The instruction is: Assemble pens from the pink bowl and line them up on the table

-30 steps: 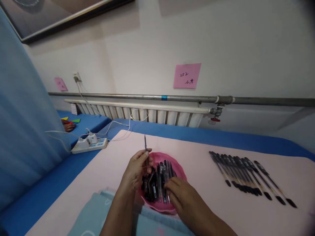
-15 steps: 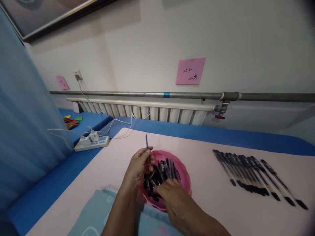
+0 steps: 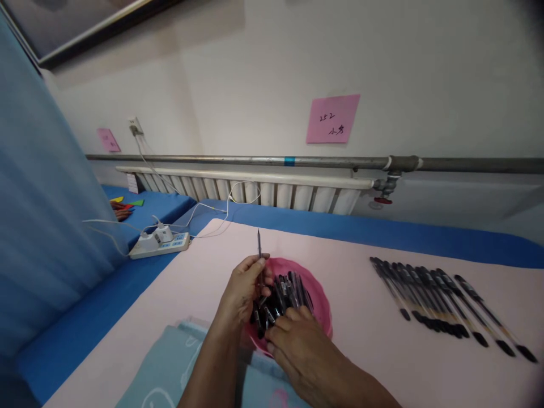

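Note:
A pink bowl (image 3: 319,299) on the pink table cover holds several black pens and pen parts (image 3: 285,290). My left hand (image 3: 243,288) is closed on a thin pen (image 3: 259,245) that stands upright at the bowl's left rim. My right hand (image 3: 295,341) reaches into the bowl from the near side, fingers curled among the pens; what they hold is hidden. A row of several capped black pens (image 3: 442,305) lies side by side on the cover to the right.
A white power strip (image 3: 159,245) with cables sits on the blue surface at left. A radiator (image 3: 255,190) and a pipe run along the wall. A blue curtain (image 3: 42,215) hangs at left. Light blue cloth (image 3: 165,374) lies near me.
My right hand slid left and deeper into the bowl of pens. My left hand stays at the rim with the upright pen. The view shifted slightly.

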The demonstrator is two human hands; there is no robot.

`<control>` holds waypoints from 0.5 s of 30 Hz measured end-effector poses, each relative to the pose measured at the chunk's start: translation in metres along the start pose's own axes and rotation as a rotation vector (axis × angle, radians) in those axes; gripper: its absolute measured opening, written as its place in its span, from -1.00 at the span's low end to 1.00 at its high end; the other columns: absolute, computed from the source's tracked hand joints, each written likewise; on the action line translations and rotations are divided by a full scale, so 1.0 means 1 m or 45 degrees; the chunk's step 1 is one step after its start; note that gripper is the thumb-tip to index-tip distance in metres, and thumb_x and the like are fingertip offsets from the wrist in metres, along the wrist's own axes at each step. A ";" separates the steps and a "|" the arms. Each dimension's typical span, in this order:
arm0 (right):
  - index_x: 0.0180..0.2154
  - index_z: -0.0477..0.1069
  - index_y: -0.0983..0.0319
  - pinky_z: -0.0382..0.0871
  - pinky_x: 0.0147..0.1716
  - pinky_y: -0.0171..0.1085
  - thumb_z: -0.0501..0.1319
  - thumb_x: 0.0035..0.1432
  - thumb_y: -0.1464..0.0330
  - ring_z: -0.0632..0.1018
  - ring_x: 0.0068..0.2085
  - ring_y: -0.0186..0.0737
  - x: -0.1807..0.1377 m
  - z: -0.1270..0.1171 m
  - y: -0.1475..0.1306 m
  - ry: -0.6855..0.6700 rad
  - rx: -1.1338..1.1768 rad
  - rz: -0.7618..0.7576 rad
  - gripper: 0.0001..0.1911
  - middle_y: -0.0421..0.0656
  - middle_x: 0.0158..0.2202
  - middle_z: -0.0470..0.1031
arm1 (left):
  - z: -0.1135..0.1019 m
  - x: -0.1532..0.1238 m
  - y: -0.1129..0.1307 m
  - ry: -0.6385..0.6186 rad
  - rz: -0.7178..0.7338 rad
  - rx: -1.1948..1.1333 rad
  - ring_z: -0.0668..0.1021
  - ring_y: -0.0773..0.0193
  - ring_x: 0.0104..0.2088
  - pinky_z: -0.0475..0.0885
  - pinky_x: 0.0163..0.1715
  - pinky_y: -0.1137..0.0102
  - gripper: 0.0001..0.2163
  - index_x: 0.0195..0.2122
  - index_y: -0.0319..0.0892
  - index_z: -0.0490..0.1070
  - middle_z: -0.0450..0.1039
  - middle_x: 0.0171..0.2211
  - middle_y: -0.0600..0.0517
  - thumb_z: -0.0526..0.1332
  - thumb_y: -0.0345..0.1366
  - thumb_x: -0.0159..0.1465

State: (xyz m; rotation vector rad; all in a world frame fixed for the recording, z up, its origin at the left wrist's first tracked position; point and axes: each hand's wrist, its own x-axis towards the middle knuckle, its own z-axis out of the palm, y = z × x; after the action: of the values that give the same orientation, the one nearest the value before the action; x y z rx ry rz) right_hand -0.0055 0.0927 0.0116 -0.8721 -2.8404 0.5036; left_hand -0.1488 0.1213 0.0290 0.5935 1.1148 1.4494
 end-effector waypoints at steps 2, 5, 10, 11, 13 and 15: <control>-0.33 0.45 0.19 0.13 -0.16 -0.07 0.02 0.22 0.41 0.42 -0.26 -0.11 -0.001 -0.001 0.000 0.026 0.041 -0.017 -0.77 -0.13 -0.29 0.53 | 0.001 -0.001 0.001 -0.013 -0.023 -0.039 0.41 0.43 -0.61 0.30 -0.67 0.58 -0.81 -0.23 -0.26 0.40 0.39 -0.59 0.07 0.23 -0.33 0.12; -0.34 0.46 0.17 0.12 -0.10 -0.08 0.04 0.21 0.40 0.43 -0.24 -0.13 -0.005 -0.006 0.000 0.041 0.148 -0.025 -0.77 -0.17 -0.29 0.54 | 0.001 -0.001 0.002 -0.034 -0.084 -0.129 0.46 0.40 -0.56 0.39 -0.59 0.52 -0.84 -0.21 -0.27 0.39 0.42 -0.54 0.04 0.19 -0.40 0.16; -0.20 0.49 0.15 0.12 -0.05 -0.13 0.13 0.01 0.50 0.46 -0.19 -0.13 -0.013 -0.016 0.001 0.056 0.300 -0.037 -0.69 -0.17 -0.24 0.56 | -0.001 0.001 0.003 -0.010 -0.182 -0.320 0.52 0.37 -0.52 0.46 -0.52 0.47 -0.88 -0.24 -0.31 0.38 0.45 -0.49 -0.01 0.11 -0.41 0.23; -0.18 0.49 0.14 0.14 -0.06 -0.14 0.13 -0.02 0.52 0.46 -0.19 -0.13 -0.013 -0.016 0.002 0.054 0.331 -0.039 -0.65 -0.17 -0.23 0.56 | -0.001 0.001 0.003 -0.003 -0.190 -0.354 0.53 0.37 -0.51 0.46 -0.51 0.47 -0.88 -0.24 -0.30 0.38 0.46 -0.49 -0.01 0.11 -0.41 0.24; -0.18 0.50 0.15 0.17 -0.10 -0.18 0.14 -0.06 0.55 0.47 -0.19 -0.15 -0.011 -0.017 0.005 0.031 0.406 -0.038 -0.62 -0.17 -0.23 0.56 | -0.002 0.002 0.002 0.005 -0.186 -0.399 0.54 0.35 -0.49 0.48 -0.47 0.45 -0.90 -0.26 -0.29 0.38 0.47 -0.47 -0.02 0.13 -0.41 0.23; -0.21 0.52 0.17 0.20 -0.13 -0.22 0.13 -0.06 0.58 0.49 -0.21 -0.18 -0.008 -0.017 0.008 0.008 0.480 -0.046 -0.62 -0.17 -0.25 0.57 | -0.002 0.003 0.001 0.000 -0.169 -0.420 0.55 0.34 -0.47 0.49 -0.43 0.43 -0.91 -0.27 -0.28 0.39 0.49 -0.45 -0.03 0.15 -0.40 0.22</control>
State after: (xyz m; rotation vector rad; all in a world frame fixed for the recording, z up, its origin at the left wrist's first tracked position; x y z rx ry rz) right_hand 0.0094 0.0990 0.0243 -0.7452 -2.6179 0.9861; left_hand -0.1517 0.1235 0.0282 0.2817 0.8717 1.4764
